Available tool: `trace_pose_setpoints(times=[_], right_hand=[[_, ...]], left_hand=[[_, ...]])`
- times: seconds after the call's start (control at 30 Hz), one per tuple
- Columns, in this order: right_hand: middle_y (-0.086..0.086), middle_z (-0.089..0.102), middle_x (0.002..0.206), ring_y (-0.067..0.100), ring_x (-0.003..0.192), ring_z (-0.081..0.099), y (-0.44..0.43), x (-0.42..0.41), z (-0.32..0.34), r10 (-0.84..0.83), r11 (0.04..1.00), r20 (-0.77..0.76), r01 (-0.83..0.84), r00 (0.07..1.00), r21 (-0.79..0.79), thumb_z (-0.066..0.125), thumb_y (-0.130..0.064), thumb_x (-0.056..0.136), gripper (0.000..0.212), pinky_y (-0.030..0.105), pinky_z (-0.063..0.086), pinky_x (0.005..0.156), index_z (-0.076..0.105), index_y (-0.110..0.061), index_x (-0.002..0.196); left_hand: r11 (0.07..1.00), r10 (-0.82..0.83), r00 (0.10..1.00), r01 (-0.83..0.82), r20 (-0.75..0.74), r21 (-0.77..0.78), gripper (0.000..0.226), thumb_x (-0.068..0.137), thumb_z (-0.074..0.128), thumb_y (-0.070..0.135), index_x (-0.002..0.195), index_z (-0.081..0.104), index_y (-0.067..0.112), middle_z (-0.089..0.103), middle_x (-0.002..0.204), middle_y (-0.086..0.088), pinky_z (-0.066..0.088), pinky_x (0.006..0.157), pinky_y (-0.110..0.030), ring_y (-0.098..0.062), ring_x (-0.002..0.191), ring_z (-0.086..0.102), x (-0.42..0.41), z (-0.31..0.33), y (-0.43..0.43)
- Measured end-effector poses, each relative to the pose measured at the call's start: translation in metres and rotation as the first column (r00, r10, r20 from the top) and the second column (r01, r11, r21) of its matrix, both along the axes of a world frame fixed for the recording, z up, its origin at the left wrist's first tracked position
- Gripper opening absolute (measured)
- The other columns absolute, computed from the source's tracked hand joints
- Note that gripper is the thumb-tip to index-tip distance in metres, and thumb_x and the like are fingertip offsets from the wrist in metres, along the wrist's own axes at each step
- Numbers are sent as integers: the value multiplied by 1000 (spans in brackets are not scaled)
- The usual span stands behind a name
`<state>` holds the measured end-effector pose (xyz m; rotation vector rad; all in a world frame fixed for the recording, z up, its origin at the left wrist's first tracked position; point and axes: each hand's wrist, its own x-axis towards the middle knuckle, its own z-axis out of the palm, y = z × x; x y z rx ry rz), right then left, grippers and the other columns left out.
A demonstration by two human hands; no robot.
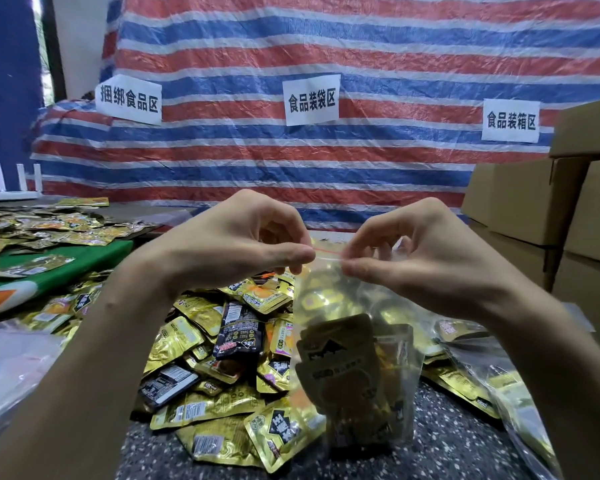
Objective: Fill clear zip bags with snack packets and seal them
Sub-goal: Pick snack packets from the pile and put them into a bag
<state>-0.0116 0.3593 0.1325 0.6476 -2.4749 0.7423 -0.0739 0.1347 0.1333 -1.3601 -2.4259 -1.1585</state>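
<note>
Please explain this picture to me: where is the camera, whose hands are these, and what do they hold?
No machine here: a camera worn on a person's head looks down at that person's own hands. The left hand and the right hand each pinch the top strip of a clear zip bag, which holds gold snack packets. Under it, loose packets lie heaped on a speckled surface. Cardboard boxes stand at the right, a striped tarp behind.

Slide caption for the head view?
Midair, left hand and right hand pinch the zip strip of a filled clear bag over the packet pile.
</note>
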Motion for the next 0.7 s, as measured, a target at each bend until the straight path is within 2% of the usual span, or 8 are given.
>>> trace_pose_setpoints(times=[0.07,0.1,0.23,0.33,0.43,0.63,0.7], right_hand=[[-10,71,78,18,72,63,-1,2,1,22,1000,38,-22,999,22,76,-39,77,14,36,51,60,79,-29,86],[-11,70,79,20,73,63,-1,3,2,30,999,43,-31,999,25,75,-42,76,17,36,51,60,79,-30,87],[-13,68,77,11,71,62,-8,2,-1,29,1000,-32,-28,999,7,70,-45,80,20,21,47,59,77,-30,91],[-12,69,75,9,73,61,-13,0,-5,32,999,-60,-32,998,-7,73,-34,85,9,23,47,63,77,-27,87],[-10,69,77,8,74,61,-12,0,-4,19,1000,-54,-19,998,4,73,-31,87,6,23,47,63,75,-27,87],[-11,70,81,9,78,63,-10,2,-4,-2,999,-53,3,999,35,69,-28,90,6,37,54,71,75,-29,88],[-12,69,79,7,76,61,-11,1,-5,-32,998,-69,35,997,49,68,-29,91,7,43,54,72,74,-30,87]], left_hand=[[1000,11,999,-11,-34,4,20,80,67,33,87,72,15,74,85,-2,56,72,-25,-12,80,70,0,0,1],[1000,21,998,-21,-60,7,19,80,67,32,86,71,15,74,84,-1,56,72,-28,-13,80,70,1,0,2],[1000,3,988,-3,-157,-2,5,87,70,16,82,70,15,72,78,3,55,70,-30,-10,77,68,4,0,8],[1000,-19,972,22,-232,9,12,88,70,8,81,69,18,69,72,7,48,67,-16,-3,74,65,6,-1,13],[999,-23,963,32,-267,28,14,87,71,6,81,68,18,66,71,11,45,66,-11,1,71,63,7,-2,15],[999,-28,968,35,-250,24,10,88,71,9,81,69,16,66,71,8,46,65,-14,-1,69,62,5,-4,17],[999,-31,974,35,-225,11,10,90,70,16,81,69,19,66,72,7,48,64,-22,-4,69,61,4,-3,17]])
